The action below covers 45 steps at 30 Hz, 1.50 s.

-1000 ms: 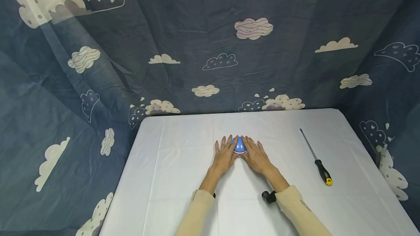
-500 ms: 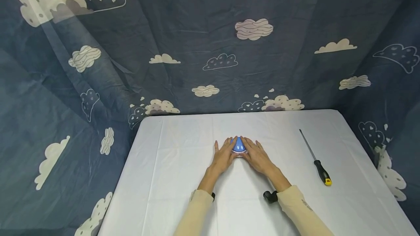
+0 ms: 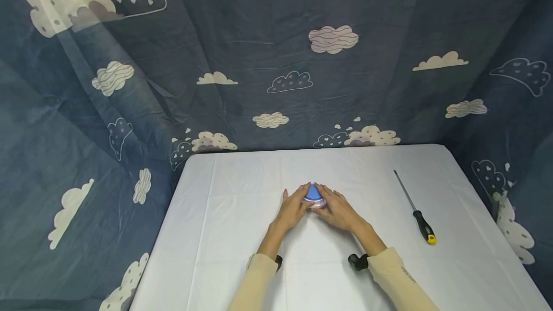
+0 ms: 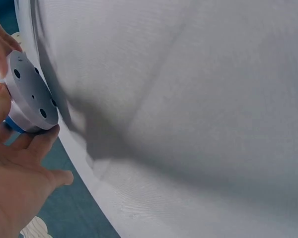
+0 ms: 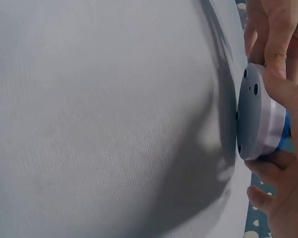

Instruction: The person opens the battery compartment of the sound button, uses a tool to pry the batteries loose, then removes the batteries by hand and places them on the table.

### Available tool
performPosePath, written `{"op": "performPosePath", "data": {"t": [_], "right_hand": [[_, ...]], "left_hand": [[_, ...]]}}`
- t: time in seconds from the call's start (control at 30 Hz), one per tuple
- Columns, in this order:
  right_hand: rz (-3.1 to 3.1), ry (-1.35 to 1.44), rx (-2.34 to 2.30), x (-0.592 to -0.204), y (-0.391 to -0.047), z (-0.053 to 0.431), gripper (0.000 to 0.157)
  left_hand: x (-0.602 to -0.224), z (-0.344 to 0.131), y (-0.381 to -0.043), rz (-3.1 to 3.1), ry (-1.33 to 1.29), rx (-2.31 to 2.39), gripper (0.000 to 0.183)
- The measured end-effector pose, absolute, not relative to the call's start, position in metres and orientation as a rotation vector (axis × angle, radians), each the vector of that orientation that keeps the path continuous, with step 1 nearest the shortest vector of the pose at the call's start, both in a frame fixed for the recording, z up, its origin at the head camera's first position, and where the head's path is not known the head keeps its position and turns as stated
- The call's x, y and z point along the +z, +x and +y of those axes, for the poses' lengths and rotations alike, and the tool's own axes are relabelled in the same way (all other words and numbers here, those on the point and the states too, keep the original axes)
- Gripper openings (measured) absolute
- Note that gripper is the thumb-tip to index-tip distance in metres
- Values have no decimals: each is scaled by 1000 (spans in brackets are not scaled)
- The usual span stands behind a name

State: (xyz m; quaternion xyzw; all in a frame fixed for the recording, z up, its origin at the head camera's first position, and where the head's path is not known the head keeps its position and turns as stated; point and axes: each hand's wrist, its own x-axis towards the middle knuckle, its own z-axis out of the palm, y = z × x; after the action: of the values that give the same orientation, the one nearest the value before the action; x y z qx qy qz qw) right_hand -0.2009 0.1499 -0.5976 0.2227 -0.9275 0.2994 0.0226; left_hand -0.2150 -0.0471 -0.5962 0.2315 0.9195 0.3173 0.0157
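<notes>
A round device with a blue domed top and a white base is between my two hands in the head view, near the middle of the table. Its flat underside faces the camera in the left wrist view and shows several dark holes. My left hand grips one side, thumb at the base and fingers around the edge. On the other side my right hand grips it likewise; the right wrist view shows that thumb on the base. The device appears tilted up off the cloth, but how far is unclear.
A screwdriver with a black and yellow handle lies on the right of the white-covered table, its shaft towards the far edge. A dark cloud-patterned curtain hangs behind and at the sides.
My fingers, earlier spread straight beside the dome, have curled in around the device. More of its white base now shows, and the hands have come slightly closer to me. The screwdriver has stayed put.
</notes>
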Motion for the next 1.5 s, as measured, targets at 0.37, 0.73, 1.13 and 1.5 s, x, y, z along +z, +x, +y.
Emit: {"op": "performPosePath", "data": {"t": [0.37,0.73,1.13,1.5], "right_hand": [[-2802,674,1052,-598,-200,150,70],[-2791,526,1527,-596,-200,158,59],[-2686,355,1852,-591,-204,166,52],[-2597,341,2118,-595,-203,169,52]], "left_hand": [[-590,-50,-217,2757,690,1131,58],[-586,-59,-216,2597,764,1334,53],[-590,-57,-217,2549,735,1519,51],[-591,-54,-216,2543,661,1543,57]]}}
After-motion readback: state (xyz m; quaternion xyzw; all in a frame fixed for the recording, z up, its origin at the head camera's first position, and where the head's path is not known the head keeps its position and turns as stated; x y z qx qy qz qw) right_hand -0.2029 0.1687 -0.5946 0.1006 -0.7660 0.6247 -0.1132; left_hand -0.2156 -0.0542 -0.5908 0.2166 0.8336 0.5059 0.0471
